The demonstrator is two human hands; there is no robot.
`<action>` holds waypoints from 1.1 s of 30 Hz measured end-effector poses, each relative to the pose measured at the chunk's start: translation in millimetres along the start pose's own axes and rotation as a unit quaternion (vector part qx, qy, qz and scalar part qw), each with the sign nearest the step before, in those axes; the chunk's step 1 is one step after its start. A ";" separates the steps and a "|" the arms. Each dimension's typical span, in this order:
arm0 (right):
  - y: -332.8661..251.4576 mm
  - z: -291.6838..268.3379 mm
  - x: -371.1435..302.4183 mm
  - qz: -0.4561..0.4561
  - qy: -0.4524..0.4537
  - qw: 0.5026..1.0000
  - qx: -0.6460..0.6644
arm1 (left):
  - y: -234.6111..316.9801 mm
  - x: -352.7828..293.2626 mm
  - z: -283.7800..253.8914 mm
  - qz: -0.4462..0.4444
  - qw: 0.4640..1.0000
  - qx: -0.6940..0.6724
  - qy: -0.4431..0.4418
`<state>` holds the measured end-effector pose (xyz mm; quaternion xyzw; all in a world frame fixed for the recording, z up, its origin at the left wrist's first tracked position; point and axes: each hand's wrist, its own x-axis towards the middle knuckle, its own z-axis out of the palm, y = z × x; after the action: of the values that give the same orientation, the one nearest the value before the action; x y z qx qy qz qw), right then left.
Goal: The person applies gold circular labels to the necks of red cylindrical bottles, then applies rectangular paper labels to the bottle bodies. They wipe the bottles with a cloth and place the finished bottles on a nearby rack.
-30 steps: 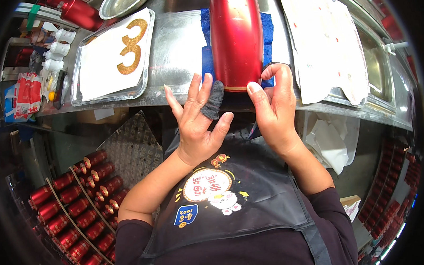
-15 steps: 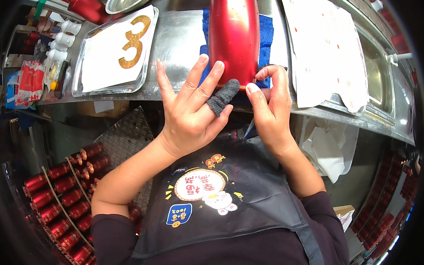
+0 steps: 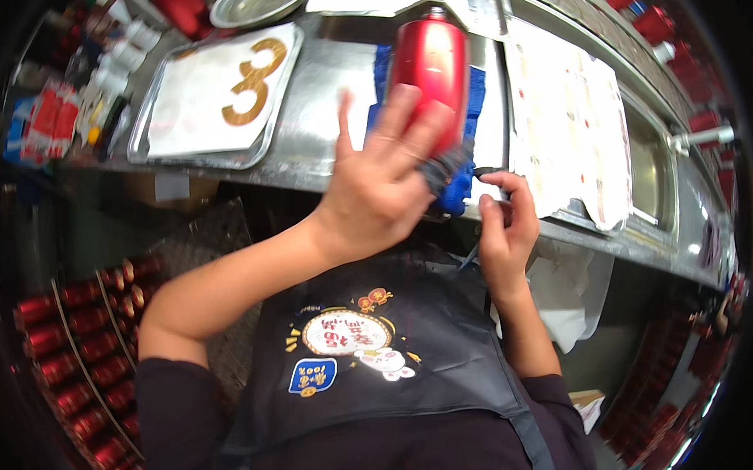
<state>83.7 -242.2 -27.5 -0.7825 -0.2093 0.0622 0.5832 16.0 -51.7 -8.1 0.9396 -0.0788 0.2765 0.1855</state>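
A shiny red metal bottle (image 3: 430, 65) lies on a blue cloth (image 3: 456, 196) at the bench's front edge, its threaded neck pointing away from me. My left hand (image 3: 378, 180) rests over the bottle's near part, fingers spread and blurred. A dark grey knitted cover (image 3: 443, 172) wraps its index finger. Just right of the bottle's near end, apart from it, my right hand (image 3: 508, 229) has thumb and fingers curled toward each other. Something black shows at those fingertips, and whatever they pinch is too small to make out. A thin bluish pointed piece (image 3: 468, 258) shows beside that hand.
Left on the steel bench is a tray (image 3: 141, 144) holding white sheets and a gold numeral-shaped piece (image 3: 255, 81). Behind it stands a metal bowl (image 3: 257, 7). White spotted sheets (image 3: 566, 117) cover the right side. Racked red bottles (image 3: 83, 349) stand below left.
The view has shifted, showing the bottle's neck. My left hand has slid right across the bottle's near end. The right hand has come away from the bottle's rim, toward me and right.
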 end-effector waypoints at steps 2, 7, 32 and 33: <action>-6.2 3.9 -7.2 -0.204 -0.025 0.979 -0.019 | -5.4 -2.5 -1.3 -0.067 0.997 -0.031 0.017; -4.5 24.6 -21.0 -0.153 -0.085 0.984 -0.025 | -13.4 -0.2 20.2 0.046 0.998 0.032 -0.012; -2.2 22.7 -26.0 -0.151 -0.040 0.968 -0.197 | -38.7 -39.7 29.6 -0.140 0.969 -0.203 -0.011; -1.9 22.5 -26.1 -0.147 -0.030 0.969 -0.198 | -37.7 -40.2 29.6 -0.137 0.973 -0.184 -0.009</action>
<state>51.9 -232.3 -36.5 -0.8407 -0.3480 -0.0433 0.4126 6.4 -26.8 -64.7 0.8934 -0.0001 0.2210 0.3911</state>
